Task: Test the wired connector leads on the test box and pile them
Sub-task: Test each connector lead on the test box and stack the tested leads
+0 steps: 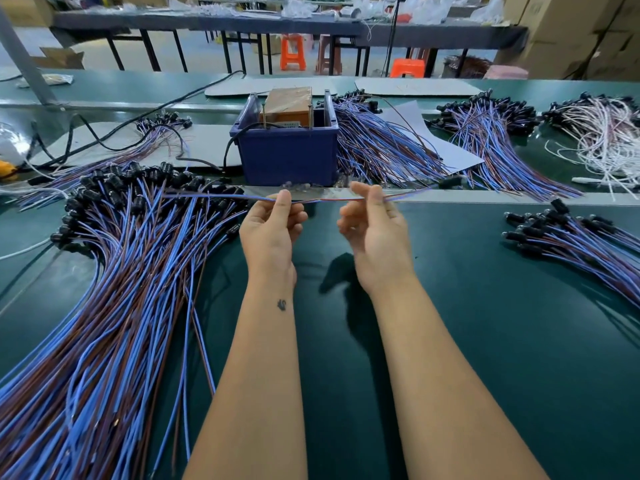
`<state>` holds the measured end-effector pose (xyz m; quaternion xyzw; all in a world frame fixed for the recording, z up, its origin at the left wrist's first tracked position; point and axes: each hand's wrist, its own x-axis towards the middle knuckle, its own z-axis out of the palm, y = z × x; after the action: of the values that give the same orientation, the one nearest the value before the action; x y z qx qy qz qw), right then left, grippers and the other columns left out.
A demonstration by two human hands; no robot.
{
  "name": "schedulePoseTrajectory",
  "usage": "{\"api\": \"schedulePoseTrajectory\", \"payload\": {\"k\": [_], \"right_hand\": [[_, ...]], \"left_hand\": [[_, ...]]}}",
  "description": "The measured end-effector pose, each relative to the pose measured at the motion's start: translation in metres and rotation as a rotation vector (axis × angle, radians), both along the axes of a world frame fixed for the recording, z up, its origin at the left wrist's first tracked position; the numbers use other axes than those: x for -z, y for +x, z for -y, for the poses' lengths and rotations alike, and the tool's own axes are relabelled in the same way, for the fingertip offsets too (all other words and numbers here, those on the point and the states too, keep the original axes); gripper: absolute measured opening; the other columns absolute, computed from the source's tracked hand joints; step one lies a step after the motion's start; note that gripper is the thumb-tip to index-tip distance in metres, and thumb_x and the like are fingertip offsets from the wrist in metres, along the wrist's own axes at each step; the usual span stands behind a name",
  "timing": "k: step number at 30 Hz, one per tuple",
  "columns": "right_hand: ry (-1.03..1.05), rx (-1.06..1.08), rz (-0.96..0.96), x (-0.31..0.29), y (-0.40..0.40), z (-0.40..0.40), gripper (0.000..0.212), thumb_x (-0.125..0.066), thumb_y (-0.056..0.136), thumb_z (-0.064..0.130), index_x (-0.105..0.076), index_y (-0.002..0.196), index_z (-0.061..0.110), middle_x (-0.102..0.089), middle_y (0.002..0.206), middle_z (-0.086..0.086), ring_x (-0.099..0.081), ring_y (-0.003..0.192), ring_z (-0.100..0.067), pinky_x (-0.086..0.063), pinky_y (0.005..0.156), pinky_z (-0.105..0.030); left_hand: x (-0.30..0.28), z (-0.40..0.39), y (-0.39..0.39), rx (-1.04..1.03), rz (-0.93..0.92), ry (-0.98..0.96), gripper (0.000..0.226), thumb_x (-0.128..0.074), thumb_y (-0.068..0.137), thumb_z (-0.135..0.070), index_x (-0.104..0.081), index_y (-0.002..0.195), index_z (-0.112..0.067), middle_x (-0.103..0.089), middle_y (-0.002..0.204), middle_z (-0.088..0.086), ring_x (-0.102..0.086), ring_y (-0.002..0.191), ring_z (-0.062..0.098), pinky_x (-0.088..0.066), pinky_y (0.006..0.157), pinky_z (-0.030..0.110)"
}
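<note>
While a green surface fills most of the view, with dark tables and orange stools in the room behind, a big pile of blue and brown leads covers its left side and smaller piles lie at right. Near the middle stands a blue bin holding a tan test box with upright pins. Just in front of it, the left hand and right hand each pinch one lead stretched level between them.
</note>
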<state>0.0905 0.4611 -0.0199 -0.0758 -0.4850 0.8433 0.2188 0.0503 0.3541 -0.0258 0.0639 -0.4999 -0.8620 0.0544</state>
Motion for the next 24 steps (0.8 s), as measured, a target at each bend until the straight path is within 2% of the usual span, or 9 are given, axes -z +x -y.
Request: {"api": "schedulePoseTrajectory", "payload": {"k": [2,6,9,12,14,17,19,21,24], "right_hand": [[0.027,0.135,0.100,0.002,-0.002,-0.011,0.032,-0.039,0.106,0.026,-0.062,0.086,0.016,-0.056,0.053,0.007,-0.050,0.047,-0.006,-0.043,0.054,-0.019],[0.096,0.313,0.166,0.003,-0.004,-0.023,0.035,-0.039,0.106,0.027,-0.054,0.074,0.020,-0.049,0.060,0.006,-0.049,0.050,-0.005,-0.042,0.052,-0.018],[0.000,0.380,0.145,0.001,-0.002,-0.034,0.035,-0.038,0.105,0.026,-0.051,0.073,0.020,-0.056,0.066,0.007,-0.056,0.064,-0.008,-0.045,0.058,-0.021],[-0.160,0.365,0.072,0.000,0.004,-0.047,0.031,-0.037,0.106,0.022,-0.052,0.078,0.018,-0.064,0.073,0.003,-0.063,0.069,-0.011,-0.049,0.066,-0.024],[-0.280,0.322,0.021,-0.001,0.008,-0.052,0.027,-0.034,0.106,0.019,-0.050,0.084,0.017,-0.063,0.065,0.002,-0.063,0.060,-0.014,-0.050,0.062,-0.024],[-0.281,0.299,0.074,-0.002,0.016,-0.060,0.025,-0.035,0.106,0.017,-0.050,0.086,0.013,-0.041,0.050,0.004,-0.039,0.041,-0.010,-0.036,0.048,-0.021],[-0.098,0.285,0.178,-0.003,0.025,-0.072,0.027,-0.037,0.105,0.020,-0.053,0.086,0.012,-0.030,0.050,0.006,-0.029,0.043,-0.010,-0.025,0.045,-0.021],[0.210,0.287,0.293,-0.011,0.037,-0.092,0.029,-0.041,0.104,0.023,-0.058,0.083,0.013,-0.030,0.052,0.005,-0.029,0.046,-0.010,-0.024,0.044,-0.023],[0.956,0.243,0.502,-0.029,0.060,-0.135,0.026,-0.048,0.099,0.025,-0.065,0.084,0.014,-0.046,0.060,0.003,-0.043,0.054,-0.010,-0.032,0.056,-0.029]], "left_hand": [[0.001,0.000,-0.001,-0.021,-0.014,-0.044,0.018,-0.060,0.098,-0.012,-0.059,0.080,-0.013,-0.065,0.059,-0.006,-0.060,0.052,0.003,-0.048,0.052,0.015],[0.002,-0.018,0.007,-0.011,-0.138,-0.337,0.019,-0.057,0.099,-0.011,-0.058,0.080,-0.013,-0.062,0.064,-0.001,-0.058,0.052,0.003,-0.049,0.054,0.017],[0.003,-0.030,0.015,0.057,-0.223,-0.497,0.018,-0.060,0.097,-0.012,-0.059,0.079,-0.016,-0.063,0.064,-0.001,-0.058,0.051,0.004,-0.051,0.055,0.020],[0.005,-0.036,0.023,0.115,-0.288,-0.650,0.021,-0.063,0.095,-0.016,-0.058,0.075,-0.023,-0.064,0.065,-0.001,-0.063,0.058,0.013,-0.057,0.065,0.034],[0.005,-0.040,0.031,0.117,-0.360,-0.795,0.021,-0.064,0.093,-0.022,-0.057,0.073,-0.026,-0.064,0.067,-0.003,-0.064,0.066,0.020,-0.056,0.072,0.040],[0.002,-0.050,0.051,0.110,-0.528,-0.916,0.013,-0.064,0.091,-0.023,-0.060,0.080,-0.020,-0.056,0.063,-0.008,-0.055,0.064,0.019,-0.051,0.069,0.039],[-0.001,-0.062,0.069,0.142,-0.702,-0.977,0.005,-0.063,0.091,-0.021,-0.063,0.088,-0.017,-0.057,0.063,-0.008,-0.054,0.064,0.019,-0.049,0.065,0.038],[-0.005,-0.079,0.090,0.160,-0.929,-1.046,0.011,-0.060,0.091,-0.020,-0.067,0.089,-0.011,-0.064,0.067,-0.002,-0.060,0.064,0.025,-0.050,0.058,0.039],[-0.006,-0.106,0.118,0.283,-1.243,-1.056,0.021,-0.052,0.089,-0.016,-0.071,0.089,-0.008,-0.070,0.077,0.005,-0.065,0.067,0.029,-0.050,0.052,0.037]]}}
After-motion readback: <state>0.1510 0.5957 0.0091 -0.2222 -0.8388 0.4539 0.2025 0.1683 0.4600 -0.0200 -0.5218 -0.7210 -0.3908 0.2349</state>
